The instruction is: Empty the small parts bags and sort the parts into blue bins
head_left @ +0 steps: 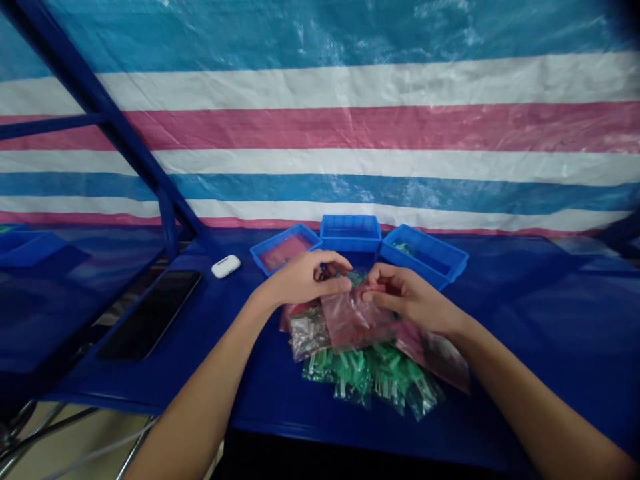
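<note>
Print on the small packets is too blurred to make out. A glossy blue desk point(530, 347) carries everything, its back edge running along a striped plastic sheet point(380, 127) in blue, white and pink. A blue metal frame point(135, 160) slants down by the back left corner, and a second blue table point(60, 300) stands beyond the left edge. A dark-screened phone point(150, 317) lies along that left edge, with a white earbud case point(226, 267) just behind it.

Toward the middle of the back edge sit three blue trays: the left tray point(256, 256) with pink plastic in it, the middle tray point(350, 233), and the right tray point(453, 270) with small pale green bits inside.

The pink bag point(357, 320) is between the hands, over a heap near the middle of the front edge — green-and-white packets point(370, 377) at the front, a greyish clear packet point(310, 333) to the left. The right hand point(417, 297) pinches the bag's top edge between thumb and finger. The left hand point(313, 280) is arched, fingers curled, thumb at the bag's upper left corner — whether it grips there I cannot tell.
</note>
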Demonstrator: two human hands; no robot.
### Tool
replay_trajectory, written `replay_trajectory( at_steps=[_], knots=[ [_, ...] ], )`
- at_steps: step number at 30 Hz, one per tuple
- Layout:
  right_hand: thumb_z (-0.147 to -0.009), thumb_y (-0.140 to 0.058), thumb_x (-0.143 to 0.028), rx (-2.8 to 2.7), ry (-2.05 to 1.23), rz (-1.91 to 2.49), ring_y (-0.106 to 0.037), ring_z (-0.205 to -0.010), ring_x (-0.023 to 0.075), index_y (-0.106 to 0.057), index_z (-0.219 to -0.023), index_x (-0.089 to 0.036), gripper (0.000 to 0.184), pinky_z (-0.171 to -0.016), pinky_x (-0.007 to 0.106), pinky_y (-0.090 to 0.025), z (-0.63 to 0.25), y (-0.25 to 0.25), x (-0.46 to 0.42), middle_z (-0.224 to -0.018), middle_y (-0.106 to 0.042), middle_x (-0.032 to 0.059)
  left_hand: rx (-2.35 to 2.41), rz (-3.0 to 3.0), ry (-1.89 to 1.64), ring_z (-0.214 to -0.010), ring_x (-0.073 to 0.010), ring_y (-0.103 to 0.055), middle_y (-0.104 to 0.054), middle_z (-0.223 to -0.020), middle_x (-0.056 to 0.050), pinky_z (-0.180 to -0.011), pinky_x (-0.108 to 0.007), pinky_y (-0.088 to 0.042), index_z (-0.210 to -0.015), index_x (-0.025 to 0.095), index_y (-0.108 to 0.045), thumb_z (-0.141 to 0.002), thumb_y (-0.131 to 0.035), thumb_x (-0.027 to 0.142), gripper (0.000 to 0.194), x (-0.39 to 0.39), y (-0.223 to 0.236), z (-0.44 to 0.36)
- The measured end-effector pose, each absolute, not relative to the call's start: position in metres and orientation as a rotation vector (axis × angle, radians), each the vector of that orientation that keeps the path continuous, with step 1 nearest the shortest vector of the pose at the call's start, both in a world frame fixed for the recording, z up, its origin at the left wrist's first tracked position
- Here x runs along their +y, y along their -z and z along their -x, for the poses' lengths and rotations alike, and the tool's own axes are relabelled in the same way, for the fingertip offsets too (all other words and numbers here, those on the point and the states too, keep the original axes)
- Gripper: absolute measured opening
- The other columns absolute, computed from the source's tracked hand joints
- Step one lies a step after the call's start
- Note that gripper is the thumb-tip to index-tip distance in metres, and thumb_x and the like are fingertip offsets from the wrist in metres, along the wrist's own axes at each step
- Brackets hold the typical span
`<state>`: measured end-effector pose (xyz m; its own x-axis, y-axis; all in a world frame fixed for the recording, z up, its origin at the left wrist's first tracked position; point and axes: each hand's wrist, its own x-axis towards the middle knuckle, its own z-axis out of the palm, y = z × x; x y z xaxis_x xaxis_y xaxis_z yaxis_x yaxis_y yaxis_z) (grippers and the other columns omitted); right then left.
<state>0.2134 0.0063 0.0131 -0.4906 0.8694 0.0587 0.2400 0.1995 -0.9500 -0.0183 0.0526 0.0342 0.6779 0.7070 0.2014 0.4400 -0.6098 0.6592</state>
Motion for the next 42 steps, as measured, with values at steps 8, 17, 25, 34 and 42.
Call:
replay_trajectory(
  at_steps=[8,17,25,34,42],
  knots=[
    [-0.079,-0.069,-0.045,-1.464,-1.220,1.054,-0.043,-0.058,0.0091,-0.048,-0.080,-0.020,0.032,-0.054,0.023,-0.033,-0.209,-0.006,0.012,-0.066,-0.049,-0.0051,0.986,-1.878,-0.772,-0.064,-0.0133,-0.053,-0.062,-0.071,-0.001,-0.057,-0.024,-0.037,-0.081,0.016,-0.067,-0.079,-0.066,0.046,0.030,0.046,-0.019,-0.001],
    [-0.081,-0.067,-0.044,-1.643,-1.394,1.060,-0.060,-0.074,0.0166,-0.064,-0.092,-0.016,0.030,-0.067,0.029,-0.047,-0.208,-0.001,0.012,-0.085,-0.067,0.0039,1.069,-1.792,-0.831,-0.051,-0.0084,-0.037,-0.043,-0.054,0.004,-0.049,-0.024,-0.024,-0.061,0.016,-0.056,-0.088,-0.052,0.052,0.046,0.050,-0.015,0.001],
    [-0.087,-0.056,-0.053,-1.536,-1.150,1.155,-0.054,-0.062,0.0137,-0.064,-0.078,-0.018,0.037,-0.057,0.026,-0.042,-0.212,0.000,0.016,-0.071,-0.063,0.0012,0.869,-1.595,-0.763,-0.075,-0.0162,-0.060,-0.068,-0.093,-0.005,-0.065,-0.026,-0.046,-0.102,0.016,-0.067,-0.072,-0.076,0.040,0.039,0.047,-0.013,-0.006],
    [-0.077,-0.070,-0.048,-1.401,-1.218,1.087,-0.057,-0.064,0.0138,-0.065,-0.080,-0.017,0.031,-0.063,0.028,-0.048,-0.208,-0.001,0.015,-0.075,-0.065,0.0016,0.956,-1.617,-0.810,-0.068,-0.0146,-0.058,-0.067,-0.081,-0.004,-0.060,-0.026,-0.043,-0.087,0.015,-0.067,-0.075,-0.074,0.041,0.029,0.049,-0.009,-0.003],
    [-0.081,-0.066,-0.047,-1.317,-1.086,1.100,-0.053,-0.062,0.0123,-0.062,-0.081,-0.019,0.029,-0.059,0.026,-0.045,-0.211,0.001,0.017,-0.072,-0.059,-0.0003,0.973,-1.633,-0.902,-0.062,-0.0106,-0.052,-0.061,-0.072,0.000,-0.056,-0.023,-0.035,-0.084,0.016,-0.066,-0.082,-0.066,0.043,0.027,0.048,-0.011,-0.006]
  ],
)
